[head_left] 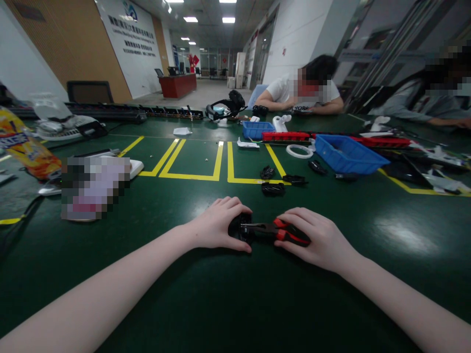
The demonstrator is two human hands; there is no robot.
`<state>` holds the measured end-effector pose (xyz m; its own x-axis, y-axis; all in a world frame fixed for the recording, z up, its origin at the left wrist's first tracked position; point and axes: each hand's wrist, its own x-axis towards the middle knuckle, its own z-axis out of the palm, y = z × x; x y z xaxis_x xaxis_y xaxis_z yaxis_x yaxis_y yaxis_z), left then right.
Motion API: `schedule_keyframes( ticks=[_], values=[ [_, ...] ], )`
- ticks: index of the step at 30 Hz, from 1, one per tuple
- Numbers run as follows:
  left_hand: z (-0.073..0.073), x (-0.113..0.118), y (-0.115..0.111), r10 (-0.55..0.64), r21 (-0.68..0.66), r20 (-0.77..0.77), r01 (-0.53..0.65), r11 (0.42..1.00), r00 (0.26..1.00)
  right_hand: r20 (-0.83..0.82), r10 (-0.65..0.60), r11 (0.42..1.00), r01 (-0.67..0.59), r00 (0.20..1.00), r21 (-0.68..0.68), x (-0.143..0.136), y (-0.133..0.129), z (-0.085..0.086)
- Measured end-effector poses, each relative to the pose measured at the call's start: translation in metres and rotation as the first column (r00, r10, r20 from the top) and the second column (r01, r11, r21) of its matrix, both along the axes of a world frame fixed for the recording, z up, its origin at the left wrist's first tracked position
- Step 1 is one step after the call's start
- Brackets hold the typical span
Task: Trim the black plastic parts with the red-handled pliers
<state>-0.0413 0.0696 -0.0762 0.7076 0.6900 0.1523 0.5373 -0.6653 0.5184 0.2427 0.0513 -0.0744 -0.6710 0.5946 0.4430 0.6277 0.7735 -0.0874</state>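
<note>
My left hand [217, 223] is closed round a small black plastic part [235, 226], holding it near the green tabletop. Red-and-black pliers [290, 232] are gripped by their handles in my right hand [316, 235]. Their jaws point left and reach the inner side of the black part, touching or nearly touching it. Whether the jaws pinch anything there I cannot tell. Beyond my hands lie several similar black parts [273, 188] beside yellow tape lines [253, 181].
Farther back on the table are a large blue bin [348, 156], a smaller blue bin [257, 129], a white ring [300, 151] and red strips [287, 137]. To the left are a phone-like item [96, 189] and a yellow-orange bag [27, 144]. Two people sit across the table.
</note>
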Motion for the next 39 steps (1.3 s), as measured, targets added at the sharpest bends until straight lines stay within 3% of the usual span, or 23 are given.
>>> schedule_keyframes(
  ticks=[28,39],
  values=[
    [0.002,0.000,-0.002,-0.007,0.049,-0.052,0.009,0.999,0.999,0.017,0.026,1.000,-0.026,1.000,0.005,0.008,0.002,0.002],
    [-0.002,0.001,-0.001,0.016,0.041,-0.019,-0.015,0.999,1.000,0.006,0.021,0.999,-0.020,1.000,-0.039,-0.003,0.000,0.000]
  ],
)
